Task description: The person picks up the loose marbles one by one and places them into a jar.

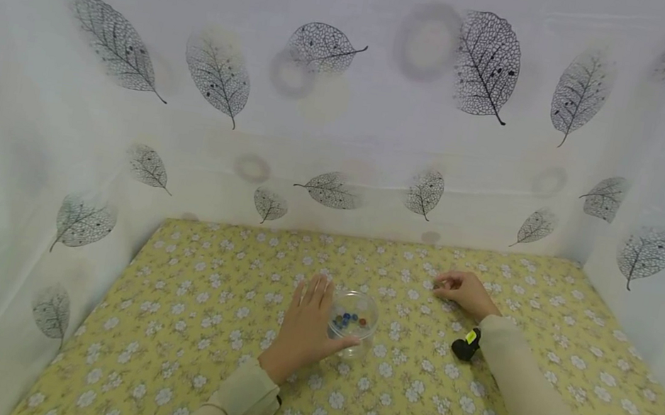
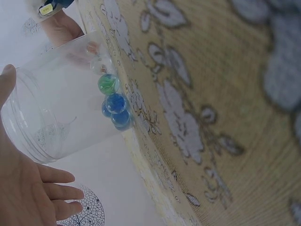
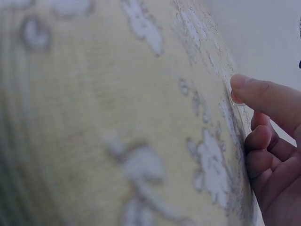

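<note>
A clear jar stands upright on the cloth with several marbles at its bottom. The left wrist view shows blue marbles, a green one and orange-tinted ones. My left hand is beside the jar, fingers straight and thumb spread across its near side; whether it touches the jar is unclear. Farther right and back, my right hand is low at the cloth. Its fingertips pinch a small clear marble, mostly hidden by the finger; its other fingers are curled.
A yellow cloth with white flowers covers the table. White curtains printed with dark leaves hang behind and at both sides. A black wrist device with a yellow label sits by the right sleeve.
</note>
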The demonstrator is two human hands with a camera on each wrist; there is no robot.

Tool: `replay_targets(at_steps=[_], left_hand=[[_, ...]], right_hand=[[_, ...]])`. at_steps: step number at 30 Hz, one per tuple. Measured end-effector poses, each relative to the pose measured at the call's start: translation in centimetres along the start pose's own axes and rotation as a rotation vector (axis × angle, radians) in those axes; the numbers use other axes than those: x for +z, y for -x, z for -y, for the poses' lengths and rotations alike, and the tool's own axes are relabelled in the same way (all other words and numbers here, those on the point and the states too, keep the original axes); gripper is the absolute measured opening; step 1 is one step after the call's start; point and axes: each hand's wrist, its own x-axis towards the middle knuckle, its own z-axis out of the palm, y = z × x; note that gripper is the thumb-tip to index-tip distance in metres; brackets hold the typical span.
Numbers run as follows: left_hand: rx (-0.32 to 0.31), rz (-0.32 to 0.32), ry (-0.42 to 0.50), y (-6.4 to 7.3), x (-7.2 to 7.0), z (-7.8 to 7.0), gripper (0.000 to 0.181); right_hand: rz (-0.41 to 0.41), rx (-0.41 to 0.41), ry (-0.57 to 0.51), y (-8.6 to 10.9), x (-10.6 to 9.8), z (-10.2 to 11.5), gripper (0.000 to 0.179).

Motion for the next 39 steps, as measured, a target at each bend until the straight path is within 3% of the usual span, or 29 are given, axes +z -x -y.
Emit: replay_targets(at_steps=[39], left_hand=[[-0.005,0.008,-0.017,-0.06,-0.02,0.1,0.108]], right_hand=[[0.015,0.052,0.036,0.18,0.06,0.67,0.023]])
